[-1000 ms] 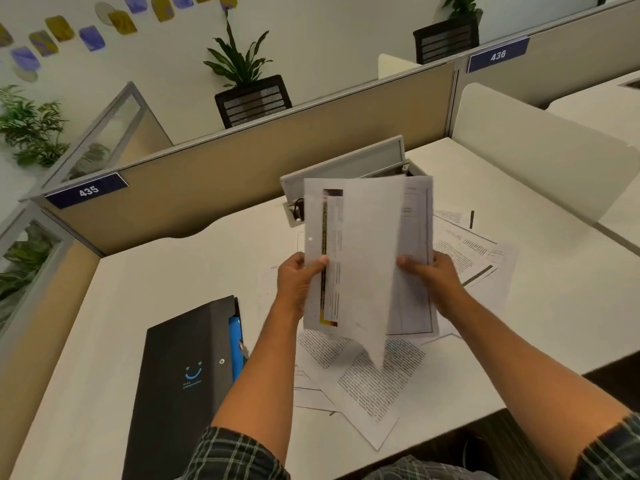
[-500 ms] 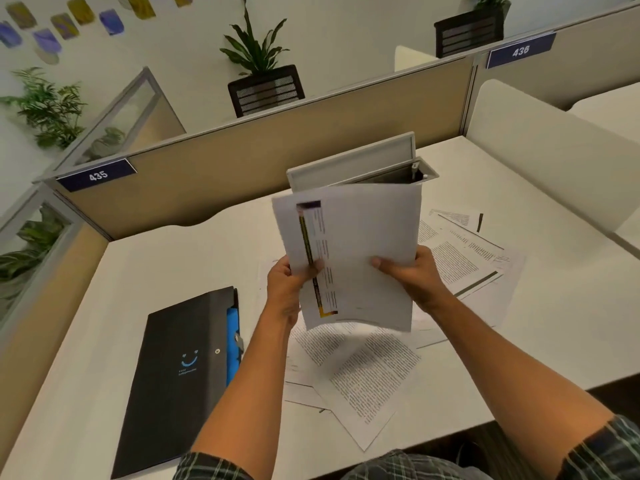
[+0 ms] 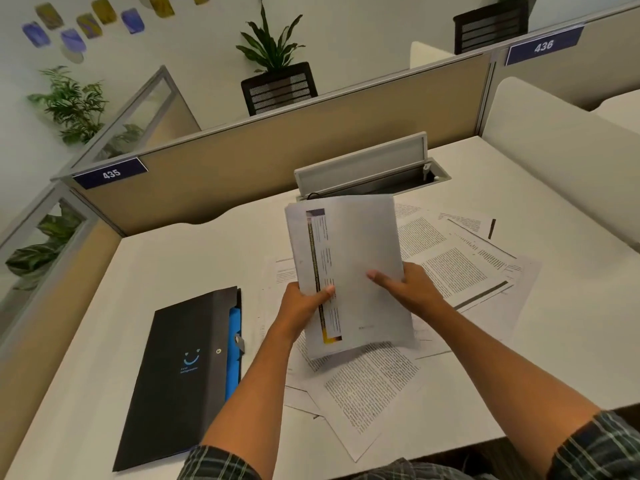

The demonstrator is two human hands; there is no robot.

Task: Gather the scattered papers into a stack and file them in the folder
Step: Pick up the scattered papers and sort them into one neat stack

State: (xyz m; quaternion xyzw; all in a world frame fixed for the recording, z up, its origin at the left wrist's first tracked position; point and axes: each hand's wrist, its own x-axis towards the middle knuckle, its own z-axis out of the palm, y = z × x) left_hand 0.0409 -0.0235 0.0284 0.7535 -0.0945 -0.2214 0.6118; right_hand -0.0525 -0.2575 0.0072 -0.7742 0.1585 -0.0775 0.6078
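While I look down through the head camera, I see my left hand [image 3: 304, 306] pinching the left edge of a small stack of white printed sheets [image 3: 353, 271] at the centre of the frame, thumb on top. My right hand [image 3: 405, 289] grips the stack's right side, thumb laid across the blank top sheet, and the stack is lifted off the white counter [image 3: 166, 271], tilted toward me. More loose white text-covered papers [image 3: 450, 271] lie scattered flat beneath and to the right, overlapping one another. In the lower left lies the closed black plastic folder with a blue smile mark [image 3: 180, 372], just beside my left forearm, blue dividers showing at its right edge. A grey cable hatch with raised lid [image 3: 363, 164] sits behind the stack.
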